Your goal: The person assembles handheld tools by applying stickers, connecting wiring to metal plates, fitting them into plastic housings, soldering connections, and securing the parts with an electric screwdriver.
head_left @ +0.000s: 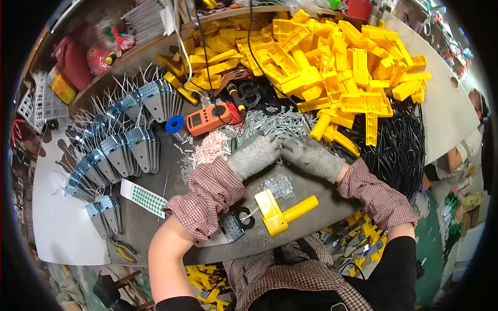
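My left hand and my right hand, both in grey gloves, meet at the near edge of a heap of silver screws. Their fingers are curled in, fingertips close together; whatever they hold is too small to make out. Just below lie small clear plastic pieces. Nearer my body rests a yellow plastic housing with a handle. A white wire runs from it towards a black ring and a metal plate, partly hidden by my left sleeve. Pale pink small parts lie left of the screws.
Yellow housings pile up at the back, above black cables. An orange meter, a blue spool and a screwdriver lie left of centre. Wired metal plates stand in rows; pliers lie at the front left.
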Demonstrator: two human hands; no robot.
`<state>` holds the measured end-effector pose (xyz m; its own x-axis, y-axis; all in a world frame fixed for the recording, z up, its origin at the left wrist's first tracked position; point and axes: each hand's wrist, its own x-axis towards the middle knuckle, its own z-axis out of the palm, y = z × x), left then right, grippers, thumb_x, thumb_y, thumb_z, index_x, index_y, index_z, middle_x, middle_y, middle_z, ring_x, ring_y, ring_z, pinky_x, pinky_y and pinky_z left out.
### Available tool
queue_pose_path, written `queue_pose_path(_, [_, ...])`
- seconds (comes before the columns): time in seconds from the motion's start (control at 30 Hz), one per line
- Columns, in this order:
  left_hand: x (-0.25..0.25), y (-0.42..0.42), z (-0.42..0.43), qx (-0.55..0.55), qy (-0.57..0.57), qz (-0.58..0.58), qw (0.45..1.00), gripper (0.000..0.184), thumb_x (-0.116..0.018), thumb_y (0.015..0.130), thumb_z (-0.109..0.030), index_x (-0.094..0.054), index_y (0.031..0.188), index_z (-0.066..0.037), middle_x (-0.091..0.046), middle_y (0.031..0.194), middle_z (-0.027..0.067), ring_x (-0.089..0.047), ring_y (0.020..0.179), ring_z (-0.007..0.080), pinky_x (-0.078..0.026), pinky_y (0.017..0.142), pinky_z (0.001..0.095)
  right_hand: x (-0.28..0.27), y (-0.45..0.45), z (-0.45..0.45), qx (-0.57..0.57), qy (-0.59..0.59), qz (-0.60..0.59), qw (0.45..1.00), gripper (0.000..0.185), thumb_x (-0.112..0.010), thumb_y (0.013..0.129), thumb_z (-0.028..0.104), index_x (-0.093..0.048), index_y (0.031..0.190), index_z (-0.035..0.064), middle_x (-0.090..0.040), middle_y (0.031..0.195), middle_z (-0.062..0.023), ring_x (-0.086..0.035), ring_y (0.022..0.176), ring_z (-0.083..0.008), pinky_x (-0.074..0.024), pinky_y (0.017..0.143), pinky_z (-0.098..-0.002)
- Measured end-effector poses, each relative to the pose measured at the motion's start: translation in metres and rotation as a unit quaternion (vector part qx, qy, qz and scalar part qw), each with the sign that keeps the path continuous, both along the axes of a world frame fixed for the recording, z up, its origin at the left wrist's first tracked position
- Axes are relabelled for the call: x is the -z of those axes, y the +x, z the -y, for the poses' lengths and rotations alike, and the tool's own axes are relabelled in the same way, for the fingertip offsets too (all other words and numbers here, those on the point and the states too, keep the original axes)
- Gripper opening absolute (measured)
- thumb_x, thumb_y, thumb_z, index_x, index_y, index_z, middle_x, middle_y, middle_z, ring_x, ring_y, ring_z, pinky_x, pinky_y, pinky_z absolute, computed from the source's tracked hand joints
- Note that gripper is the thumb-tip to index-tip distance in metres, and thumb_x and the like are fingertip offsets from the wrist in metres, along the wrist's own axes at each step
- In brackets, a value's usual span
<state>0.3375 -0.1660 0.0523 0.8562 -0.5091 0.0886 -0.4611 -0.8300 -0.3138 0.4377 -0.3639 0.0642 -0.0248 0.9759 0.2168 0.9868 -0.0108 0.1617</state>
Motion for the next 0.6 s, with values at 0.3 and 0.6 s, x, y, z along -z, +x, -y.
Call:
queue_pose_path(0.3, [-0.003, -0.036, 0.066, -0.001, 0.001, -0.084, 0.996, 0.019, -0.062, 0.081, -0.015, -0.067, 0.097, -0.006, -0.061, 0.099, 0.0069, -0.058, 0.1, 0.0242, -0.05, 0.087, 0.0365, -0.011, -0.091, 0.079, -0.01, 0.019, -0.438, 0.899, 0.03, -0.067, 0.085, 0.008, -0.06, 0.114, 0.0117, -0.059, 0.106, -0.0101, -0.061, 0.097, -0.0318, -0.0497, 0.082, -0.0425])
queue_pose_path(0.6, [-0.003, -0.037, 0.093, 0.008, -0.23, -0.178, 0.957, 0.028, -0.066, 0.076, -0.011, -0.069, 0.103, -0.004, -0.062, 0.102, 0.0132, -0.061, 0.101, 0.031, -0.052, 0.089, 0.0389, 0.02, -0.096, 0.093, -0.032, -0.027, -0.372, 0.927, 0.031, -0.072, 0.077, 0.012, -0.067, 0.107, 0.0142, -0.059, 0.099, -0.0055, -0.059, 0.094, -0.0275, -0.0455, 0.087, -0.0429])
